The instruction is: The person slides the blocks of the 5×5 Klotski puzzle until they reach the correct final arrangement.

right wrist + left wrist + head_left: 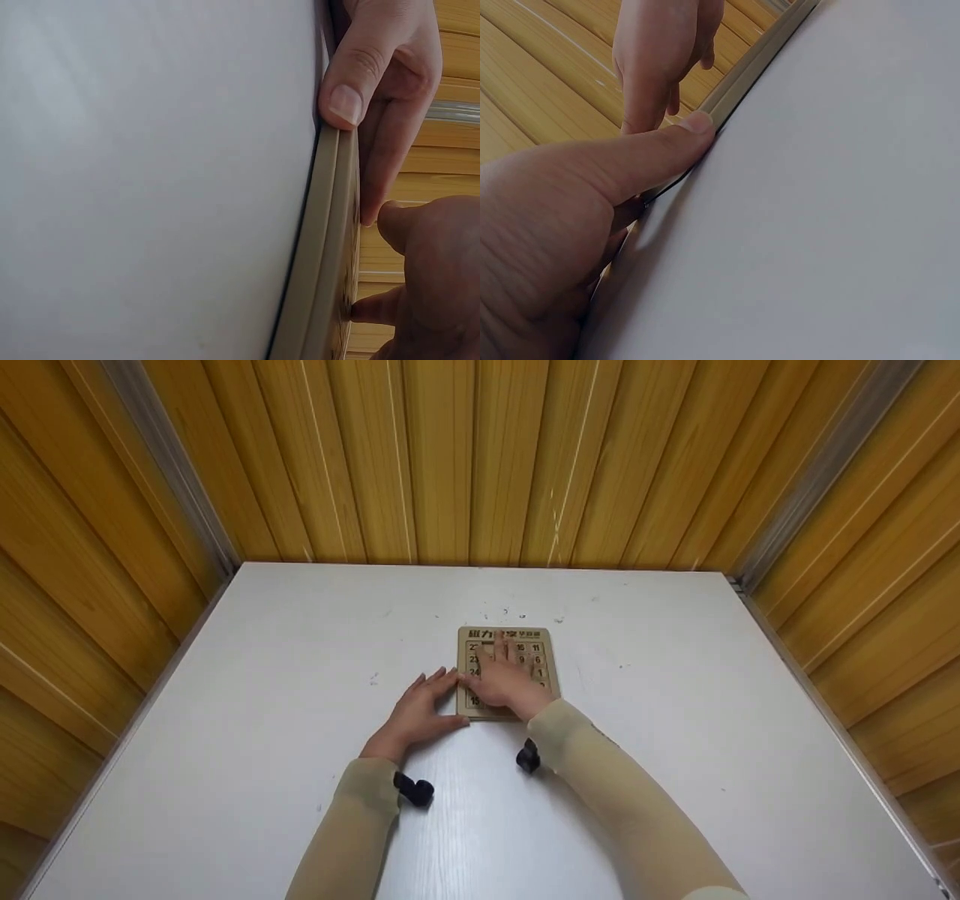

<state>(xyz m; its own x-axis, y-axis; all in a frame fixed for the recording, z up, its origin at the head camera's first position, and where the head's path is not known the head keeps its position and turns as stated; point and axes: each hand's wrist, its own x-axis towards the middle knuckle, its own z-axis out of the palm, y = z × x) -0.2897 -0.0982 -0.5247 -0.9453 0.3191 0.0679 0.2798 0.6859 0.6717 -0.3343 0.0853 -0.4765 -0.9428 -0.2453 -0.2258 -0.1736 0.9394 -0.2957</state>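
A tan number slide puzzle (555, 684) lies flat on the white table, with rows of numbered tiles and dark lettering along its far edge. My left hand (421, 712) holds its near left corner, fingers along the left side and thumb (671, 146) against the near edge. Over the tiles, my right hand (510, 679) is spread with its fingers pointing away from me, one fingertip down on the tile face in the right wrist view. A dark slot shows in the top row; many of the middle and near tiles are hidden beneath that hand.
The white table (225, 720) extends around the puzzle, with small dark marks beyond it. Yellow wood-look panels (435, 457) wall the back and both sides. Each wrist carries a small black camera (416, 790).
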